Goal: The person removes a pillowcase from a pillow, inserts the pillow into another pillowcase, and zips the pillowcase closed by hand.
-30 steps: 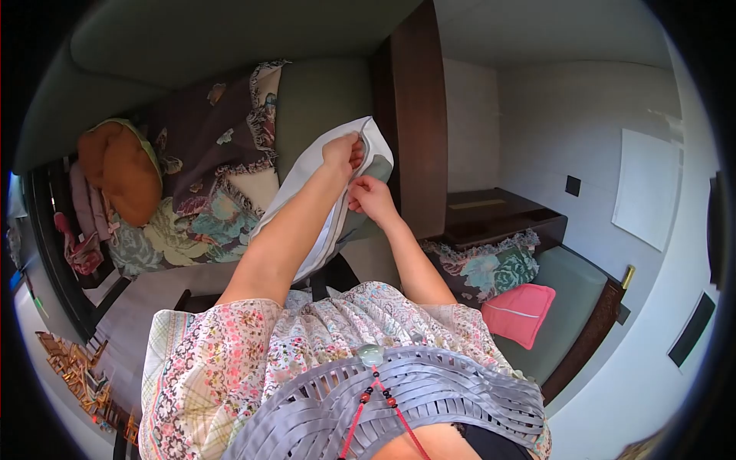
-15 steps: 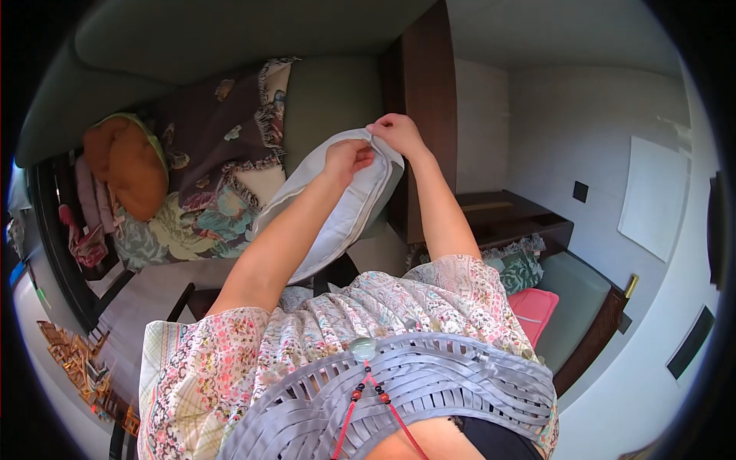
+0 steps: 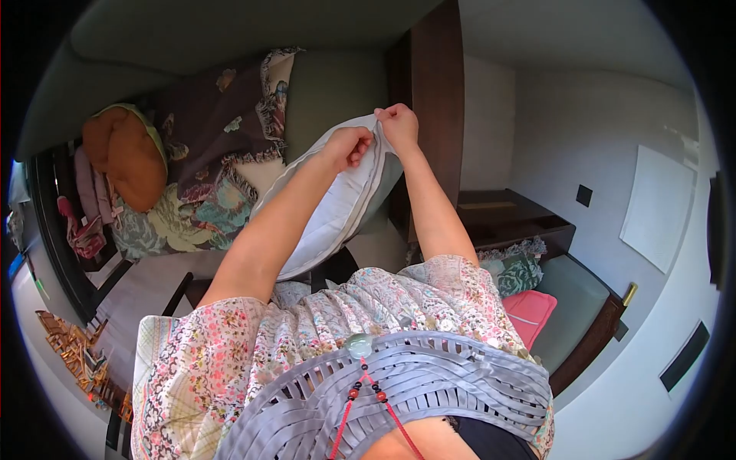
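A white cushion or fabric cover (image 3: 330, 215) with a piped or zipped edge hangs in front of me, in the middle of the view. My left hand (image 3: 350, 147) is closed at its upper part, fingers curled against the white cloth near the edge. Beside it, slightly higher and to the right, my right hand (image 3: 398, 126) pinches the top corner of the same cover. The side of the cover facing right looks grey-green. What lies under my curled left fingers is hidden.
A sofa with a dark floral throw (image 3: 207, 107) and an orange cushion (image 3: 126, 157) stands at the left. A dark wooden cabinet (image 3: 437, 123) rises behind my right hand. A pink cushion (image 3: 530, 316) lies on a green seat (image 3: 571, 307) at the right.
My right hand has moved up from the cover's lower edge to its top corner. My left hand stays by the edge, and the white side now shows more widely.
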Motion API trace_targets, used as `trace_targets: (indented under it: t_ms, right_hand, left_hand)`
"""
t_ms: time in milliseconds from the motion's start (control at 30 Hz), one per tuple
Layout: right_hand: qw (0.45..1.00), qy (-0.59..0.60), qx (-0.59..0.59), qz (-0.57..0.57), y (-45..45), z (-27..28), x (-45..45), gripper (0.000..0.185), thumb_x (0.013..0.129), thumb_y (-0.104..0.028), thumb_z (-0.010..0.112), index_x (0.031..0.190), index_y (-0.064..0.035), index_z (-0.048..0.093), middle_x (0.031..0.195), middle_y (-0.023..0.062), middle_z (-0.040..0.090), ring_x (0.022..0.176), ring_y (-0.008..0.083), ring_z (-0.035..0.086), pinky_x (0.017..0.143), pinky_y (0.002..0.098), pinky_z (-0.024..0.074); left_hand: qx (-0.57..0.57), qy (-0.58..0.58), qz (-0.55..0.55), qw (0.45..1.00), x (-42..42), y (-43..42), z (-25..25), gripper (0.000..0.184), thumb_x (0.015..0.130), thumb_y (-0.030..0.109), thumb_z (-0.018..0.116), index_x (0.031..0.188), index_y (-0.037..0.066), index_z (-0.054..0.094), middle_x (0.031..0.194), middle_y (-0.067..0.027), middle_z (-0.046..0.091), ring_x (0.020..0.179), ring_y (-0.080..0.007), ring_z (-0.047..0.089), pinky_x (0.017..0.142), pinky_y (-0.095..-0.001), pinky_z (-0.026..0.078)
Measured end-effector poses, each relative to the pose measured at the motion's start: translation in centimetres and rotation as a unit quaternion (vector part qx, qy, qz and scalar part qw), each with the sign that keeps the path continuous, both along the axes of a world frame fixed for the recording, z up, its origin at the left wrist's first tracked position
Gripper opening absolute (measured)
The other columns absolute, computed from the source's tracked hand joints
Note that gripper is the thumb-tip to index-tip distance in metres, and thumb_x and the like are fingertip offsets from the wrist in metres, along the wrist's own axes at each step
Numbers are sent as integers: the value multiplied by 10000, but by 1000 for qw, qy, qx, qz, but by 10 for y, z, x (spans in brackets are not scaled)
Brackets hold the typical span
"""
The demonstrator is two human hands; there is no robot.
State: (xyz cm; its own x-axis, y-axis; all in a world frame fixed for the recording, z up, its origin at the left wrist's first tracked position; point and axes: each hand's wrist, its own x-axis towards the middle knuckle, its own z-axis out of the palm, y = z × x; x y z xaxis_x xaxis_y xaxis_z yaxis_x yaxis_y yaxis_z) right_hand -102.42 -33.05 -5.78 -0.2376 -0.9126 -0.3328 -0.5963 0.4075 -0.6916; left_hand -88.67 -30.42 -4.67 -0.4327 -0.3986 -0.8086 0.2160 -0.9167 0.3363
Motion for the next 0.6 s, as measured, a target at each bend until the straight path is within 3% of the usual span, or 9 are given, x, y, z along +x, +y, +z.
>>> trace_targets:
  t_ms: [67,233,333,400,433,500,600]
  right_hand:
    - [1000,2,-6,-12,1,-3,4,240,691,-247,649,688,-21,568,653,131,587,632,267,573,605,353,444]
    - [998,-20,-23,-47,2,-6,0,282,692,-263,668,698,3,575,619,119,579,593,212,561,573,318,440]
    - [999,29,-12,-44,-4,25,-7,320,697,-297,658,663,10,577,621,122,585,602,205,564,580,313,441]
    - [976,94,186,60,-12,49,-10,410,676,-410,621,681,0,600,700,152,610,679,277,594,624,348,448]
    - [976,97,187,58,-13,47,-11,410,676,-410,621,681,0,600,700,152,610,679,277,594,624,348,448]
    - [944,36,306,114,-15,38,-9,421,671,-414,603,646,6,610,675,155,608,647,259,596,608,341,450]
    - [974,11,193,121,-9,21,-8,363,672,-361,605,606,-4,605,591,127,585,571,233,576,562,336,442]
  left_hand:
    - [-5,-18,-17,1000,2,-3,1,174,748,185,506,601,97,477,478,17,409,356,-91,314,359,-266,281]
    - [-23,-77,11,997,-3,-2,19,118,735,151,518,651,68,525,530,-7,474,381,-92,404,366,-266,377]
    - [-49,-70,39,996,-4,3,11,101,742,150,523,683,71,542,561,-8,501,409,-87,441,387,-258,411]
    - [-65,-71,41,995,-8,5,10,102,742,152,528,681,72,542,563,-9,505,405,-89,441,375,-255,400]
    - [-82,-74,43,993,-11,6,9,103,743,154,532,680,72,541,565,-10,508,402,-91,440,363,-253,389]
    - [-79,-69,32,994,-14,10,8,108,755,161,530,696,72,546,572,-4,509,400,-85,436,356,-248,380]
    - [-73,-103,42,991,-19,3,11,121,768,166,527,701,68,548,569,0,504,386,-79,417,342,-242,358]
